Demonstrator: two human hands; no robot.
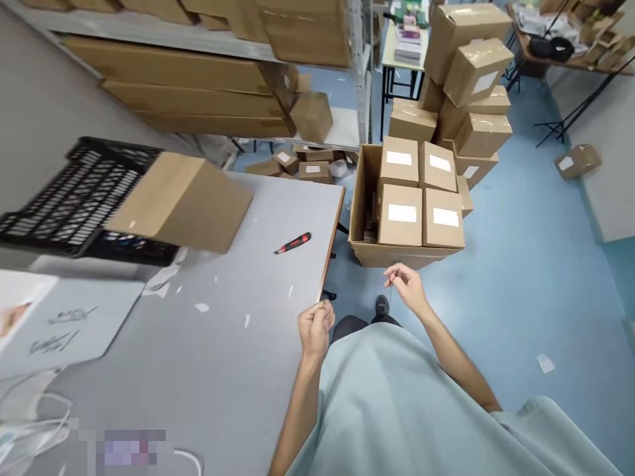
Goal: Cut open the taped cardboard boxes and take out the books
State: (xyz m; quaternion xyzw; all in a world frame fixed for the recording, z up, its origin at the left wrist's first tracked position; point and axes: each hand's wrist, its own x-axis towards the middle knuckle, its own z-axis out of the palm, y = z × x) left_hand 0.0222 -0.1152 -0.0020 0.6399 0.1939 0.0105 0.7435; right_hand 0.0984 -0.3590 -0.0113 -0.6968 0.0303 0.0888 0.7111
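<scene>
My left hand [315,326] hovers at the near right corner of the grey table [238,370], its fingers curled shut with nothing visible in them. My right hand [404,283] is out over the blue floor, in front of an open carton [364,192] packed with small labelled boxes [403,215]. Its fingertips are pinched together, and a thin dark strand [390,297] seems to hang from them. On the table lie a red-and-black utility knife [292,243] and a plain brown box [181,201] that rests against a black plastic crate [74,195].
More small boxes are stacked behind the carton [471,99] and under the metal shelving [302,165]. Flat cardboard fills the shelves [188,73]. White sheets [69,327] and paper scraps lie on the table's left. One box [578,160] sits by the right wall.
</scene>
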